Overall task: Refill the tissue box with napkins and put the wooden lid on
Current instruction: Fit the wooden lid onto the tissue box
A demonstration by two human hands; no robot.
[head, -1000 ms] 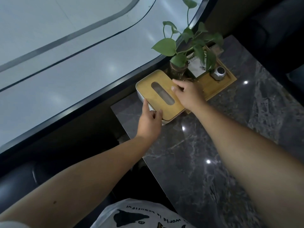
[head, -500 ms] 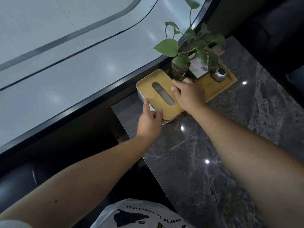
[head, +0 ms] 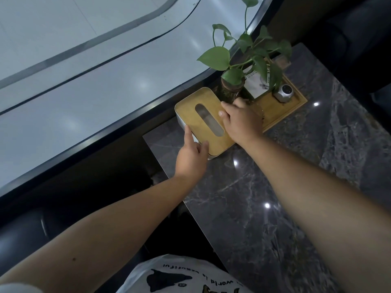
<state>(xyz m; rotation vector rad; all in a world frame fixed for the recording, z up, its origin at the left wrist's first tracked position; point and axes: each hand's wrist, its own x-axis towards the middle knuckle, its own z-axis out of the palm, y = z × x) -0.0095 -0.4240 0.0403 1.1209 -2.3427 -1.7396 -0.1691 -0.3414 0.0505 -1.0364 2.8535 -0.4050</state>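
Observation:
A white tissue box point(head: 181, 122) stands at the far left corner of the dark marble table point(head: 275, 187). Its wooden lid point(head: 194, 121), with an oval slot, lies flat on top. My left hand point(head: 191, 155) grips the box's near left corner, index finger along the side and thumb on the lid edge. My right hand point(head: 243, 121) holds the lid's right long edge, thumb resting on the top. Through the slot I cannot tell what is inside. No loose napkins are in view.
A wooden tray point(head: 275, 108) sits right of the box, carrying a potted green plant point(head: 243, 60) in a glass jar, a white card and a small round silver device point(head: 284, 93). Left of the table runs a dark rail with a pale floor beyond.
Both hands have stayed on the box and lid. Nothing has visibly moved apart from a small shift of the camera.

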